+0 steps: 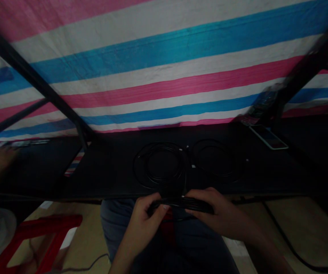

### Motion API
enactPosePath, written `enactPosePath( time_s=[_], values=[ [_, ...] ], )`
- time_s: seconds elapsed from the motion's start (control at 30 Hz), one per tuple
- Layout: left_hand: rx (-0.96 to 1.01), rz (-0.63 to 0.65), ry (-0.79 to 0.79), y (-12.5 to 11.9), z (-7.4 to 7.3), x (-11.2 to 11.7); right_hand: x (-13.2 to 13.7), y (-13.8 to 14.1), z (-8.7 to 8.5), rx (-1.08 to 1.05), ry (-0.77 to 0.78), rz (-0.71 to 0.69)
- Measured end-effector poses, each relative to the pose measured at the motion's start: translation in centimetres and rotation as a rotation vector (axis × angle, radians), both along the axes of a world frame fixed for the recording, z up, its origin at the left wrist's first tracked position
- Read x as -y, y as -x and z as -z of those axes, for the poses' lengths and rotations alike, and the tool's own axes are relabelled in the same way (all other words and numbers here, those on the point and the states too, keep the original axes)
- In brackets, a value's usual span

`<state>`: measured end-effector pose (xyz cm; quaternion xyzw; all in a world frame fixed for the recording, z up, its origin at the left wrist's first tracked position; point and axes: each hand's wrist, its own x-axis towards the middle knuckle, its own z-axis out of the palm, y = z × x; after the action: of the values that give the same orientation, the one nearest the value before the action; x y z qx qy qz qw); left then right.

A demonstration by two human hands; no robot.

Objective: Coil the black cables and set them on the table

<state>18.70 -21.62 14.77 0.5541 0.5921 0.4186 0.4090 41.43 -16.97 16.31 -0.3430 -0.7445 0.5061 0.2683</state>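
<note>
Both hands clench a folded black cable bundle [181, 204] between them, the left hand [145, 224] at one end and the right hand [213, 212] at the other, held just in front of the dark counter [109, 179], where a coiled black cable [159, 164] and a second coil [216, 158] lie side by side.

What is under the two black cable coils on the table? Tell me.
The dark tabletop shows through both black cable coils; whatever lies directly beneath the strands is covered.
</note>
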Motion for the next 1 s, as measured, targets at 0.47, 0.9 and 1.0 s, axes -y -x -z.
enactPosePath(
  time_s=[0.47, 0.9, 1.0],
  values=[
    [-0.022, 0.061, -0.015, 2.8, -1.4, -1.4, -0.6, -0.8, -1.1, -0.122, 0.075, 0.059],
    [0.162, -0.015, 0.085, 3.2, -0.3, -0.9, -0.9, -0.3, -1.0, -0.118, 0.083, 0.017],
    [0.233, -0.040, 0.096, 3.6, 0.5, -0.7, -1.2, -0.5, -1.3, -0.199, 0.122, 0.006]
  ],
)
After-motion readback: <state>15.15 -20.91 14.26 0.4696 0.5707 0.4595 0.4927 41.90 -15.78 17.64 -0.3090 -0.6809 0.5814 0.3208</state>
